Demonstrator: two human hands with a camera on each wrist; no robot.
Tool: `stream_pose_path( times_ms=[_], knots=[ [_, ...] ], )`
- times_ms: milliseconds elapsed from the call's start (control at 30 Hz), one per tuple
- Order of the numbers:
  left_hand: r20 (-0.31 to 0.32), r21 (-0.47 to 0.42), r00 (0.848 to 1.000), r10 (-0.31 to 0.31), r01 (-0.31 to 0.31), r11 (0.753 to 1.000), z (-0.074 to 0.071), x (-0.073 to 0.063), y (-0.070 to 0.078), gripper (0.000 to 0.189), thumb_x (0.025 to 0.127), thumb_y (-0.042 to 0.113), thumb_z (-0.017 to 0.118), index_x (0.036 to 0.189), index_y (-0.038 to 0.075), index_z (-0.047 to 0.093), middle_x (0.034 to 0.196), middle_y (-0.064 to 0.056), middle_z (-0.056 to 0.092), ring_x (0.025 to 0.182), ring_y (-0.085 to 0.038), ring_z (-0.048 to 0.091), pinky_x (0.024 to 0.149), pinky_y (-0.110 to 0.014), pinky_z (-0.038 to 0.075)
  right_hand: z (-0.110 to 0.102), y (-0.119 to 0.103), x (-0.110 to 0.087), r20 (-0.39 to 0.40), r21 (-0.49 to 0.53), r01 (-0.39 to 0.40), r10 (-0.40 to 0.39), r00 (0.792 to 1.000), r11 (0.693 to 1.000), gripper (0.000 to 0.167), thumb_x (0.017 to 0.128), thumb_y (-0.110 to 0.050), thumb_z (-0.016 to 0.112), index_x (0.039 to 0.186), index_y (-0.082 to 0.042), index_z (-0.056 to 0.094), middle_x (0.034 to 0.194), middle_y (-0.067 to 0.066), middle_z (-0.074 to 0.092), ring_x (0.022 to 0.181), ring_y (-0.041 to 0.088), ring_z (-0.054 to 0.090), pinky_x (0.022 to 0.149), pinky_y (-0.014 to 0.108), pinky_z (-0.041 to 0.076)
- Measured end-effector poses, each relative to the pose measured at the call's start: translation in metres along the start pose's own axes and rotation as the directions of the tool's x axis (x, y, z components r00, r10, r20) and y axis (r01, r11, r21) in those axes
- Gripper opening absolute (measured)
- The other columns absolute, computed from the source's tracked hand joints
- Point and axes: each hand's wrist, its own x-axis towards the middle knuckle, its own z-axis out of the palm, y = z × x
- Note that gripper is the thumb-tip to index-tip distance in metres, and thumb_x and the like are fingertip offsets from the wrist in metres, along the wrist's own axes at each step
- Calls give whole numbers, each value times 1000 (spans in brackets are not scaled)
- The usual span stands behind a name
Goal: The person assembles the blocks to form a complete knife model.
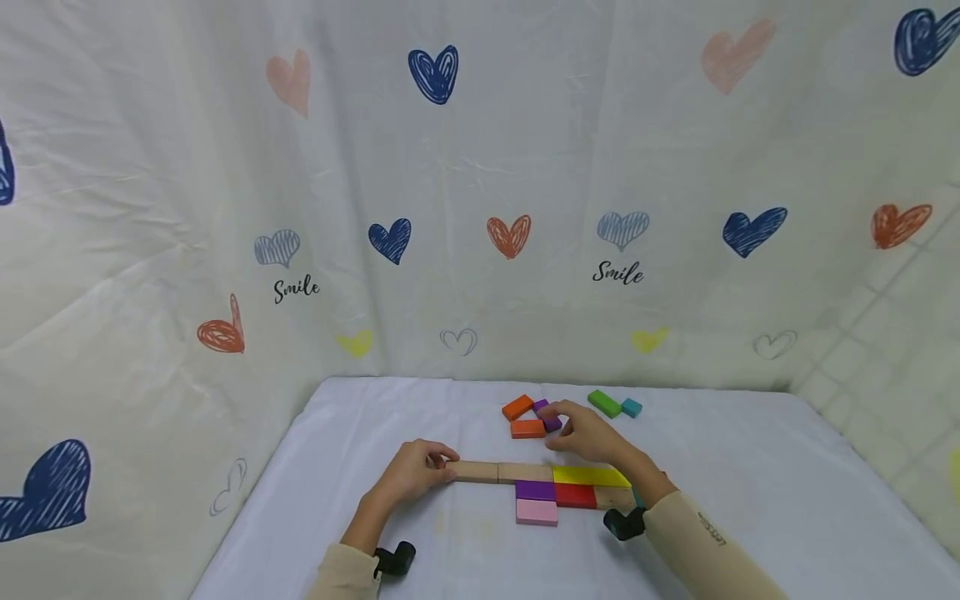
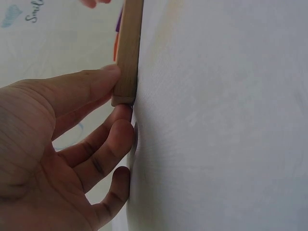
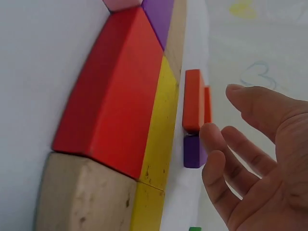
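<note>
Currently I place everything by the yellow pair (image 1: 588, 476), 2 blocks laid end to end on the white cloth (image 1: 750, 500). Out to its left, the left hand (image 1: 417, 471) pinches the outer end of the outer wooden block (image 1: 474, 472) between thumb and fingers. A middle wooden block (image 1: 525, 472) bridges from that piece to the yellow pair, all in 1 straight row.

I see the right hand (image 1: 588, 432) hanging past the far side of the yellow pair; it grips nothing, its thumb apart from its loosely bent fingers. Below its index finger, beyond the left end of the yellow pair, lies the far purple block (image 1: 552, 424), partly covered; I can't tell whether the fingertip touches it. Beyond that same end, 2 orange blocks (image 1: 527, 429) lie just beside the purple. Farther back, behind the right end of the yellow pair, I find a green block (image 1: 604, 403) next to a blue-green block (image 1: 632, 407).

Against the near side of the yellow pair sit a red block (image 1: 575, 496) and a short wooden block (image 1: 613, 497). Just off its near left corner are the near purple block (image 1: 535, 490) and, touching that, a pink block (image 1: 536, 512).
</note>
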Motion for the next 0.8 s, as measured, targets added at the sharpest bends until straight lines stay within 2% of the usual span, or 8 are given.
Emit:
stream_pose_path(
  times_ms=[233, 367, 467, 633, 800],
  knots=[
    [-5, 5, 1000, 28, -28, 1000, 0, 1, -2, 16, 87, 17, 81, 103, 17, 78, 80, 6, 63, 66, -9, 53, 58, -23, 44, 4, 1, 21, 47, -67, 0, 4, 999, 998, 52, 90, -16, 79, 139, -16, 62, 120, 8, 64, 102, 23, 55, 87, 37, 54],
    [-10, 14, 999, 37, -37, 999, 1, 2, -3, 16, 87, 17, 81, 103, 17, 79, 79, 6, 63, 65, -8, 53, 57, -22, 44, 6, 0, 28, 54, -113, -11, 17, 998, 994, 52, 89, -17, 80, 138, -19, 64, 126, 6, 65, 113, 24, 57, 97, 45, 55],
    [-10, 13, 999, 35, -35, 999, 1, 2, -3, 16, 87, 17, 81, 103, 17, 78, 79, 6, 63, 66, -8, 53, 58, -22, 44, 8, 0, 32, 57, -123, -27, 34, 998, 992, 52, 87, -15, 82, 136, -19, 65, 125, 4, 66, 113, 22, 58, 100, 48, 54],
    [-7, 11, 1000, 31, -31, 999, 1, 1, -2, 17, 87, 16, 81, 104, 15, 78, 79, 6, 63, 67, -8, 53, 58, -22, 44, 12, 2, 37, 63, -105, -52, 59, 996, 993, 49, 84, -10, 83, 131, -19, 68, 107, 1, 63, 99, 20, 55, 89, 39, 55],
    [-9, 16, 999, 30, -30, 999, 1, 1, -2, 16, 86, 16, 81, 102, 16, 78, 79, 6, 63, 68, -8, 54, 58, -22, 44, 19, 4, 40, 34, -130, -66, 71, 997, 989, 46, 83, -11, 85, 126, -23, 72, 102, 0, 63, 95, 18, 55, 85, 35, 55]
  ],
)
